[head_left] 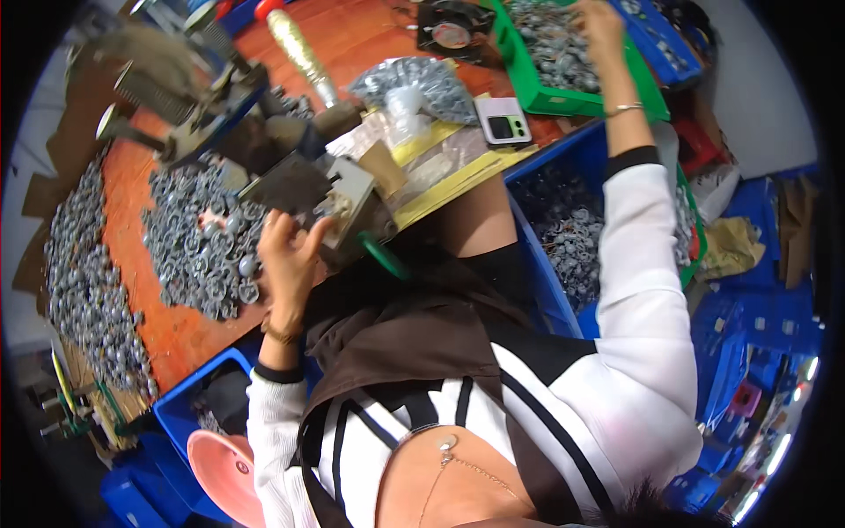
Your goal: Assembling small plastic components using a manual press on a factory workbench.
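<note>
My left hand (290, 264) is raised beside the metal fixture of a bench press (273, 176), its thumb and fingers apart and nothing visible between them. Just left of it lies a heap of small round grey metal parts (198, 233) on the orange tabletop. My right arm stretches to the far right, where my right hand (603, 37) is over a green tray (576, 104) of similar grey parts (550, 44). Its fingers are bent together at the parts; whatever they hold is too small to make out.
The press has a long handle (295, 48) with a red knob. A bag of grey parts (418, 86) and a phone (503, 121) lie beyond the fixture. More parts line the table's left side (88, 282). A blue bin (537, 255) stands at right, a pink chair back (220, 475) below left.
</note>
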`<action>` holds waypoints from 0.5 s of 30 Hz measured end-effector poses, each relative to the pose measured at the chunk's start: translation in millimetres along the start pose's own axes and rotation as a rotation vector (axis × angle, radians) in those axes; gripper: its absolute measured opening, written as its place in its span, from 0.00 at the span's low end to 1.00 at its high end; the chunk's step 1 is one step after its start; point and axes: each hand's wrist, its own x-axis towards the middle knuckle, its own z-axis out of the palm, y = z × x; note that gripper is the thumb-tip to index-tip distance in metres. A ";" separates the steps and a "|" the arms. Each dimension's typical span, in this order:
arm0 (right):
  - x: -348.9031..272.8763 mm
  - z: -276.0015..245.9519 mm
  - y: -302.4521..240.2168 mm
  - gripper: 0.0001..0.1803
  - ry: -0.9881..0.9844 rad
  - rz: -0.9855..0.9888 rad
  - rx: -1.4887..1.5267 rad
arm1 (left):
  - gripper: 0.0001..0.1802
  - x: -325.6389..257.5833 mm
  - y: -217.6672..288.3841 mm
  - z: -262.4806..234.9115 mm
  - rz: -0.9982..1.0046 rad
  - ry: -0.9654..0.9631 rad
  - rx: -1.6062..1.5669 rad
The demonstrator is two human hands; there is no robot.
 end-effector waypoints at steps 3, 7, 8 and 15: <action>49.9 -26.5 -32.4 0.18 0.330 -0.452 0.023 | 0.18 3.3 7.3 19.8 0.008 -0.010 0.009; 49.9 -31.9 -55.6 0.15 0.174 -0.315 0.062 | 0.21 6.6 11.4 9.7 -0.019 -0.166 0.147; 53.0 -41.1 -41.0 0.15 0.145 -0.295 -0.003 | 0.23 8.2 9.4 4.3 -0.032 -0.233 0.097; 38.7 -36.4 -17.8 0.13 -0.171 0.146 0.188 | 0.14 72.4 -95.9 -85.9 0.077 0.083 0.364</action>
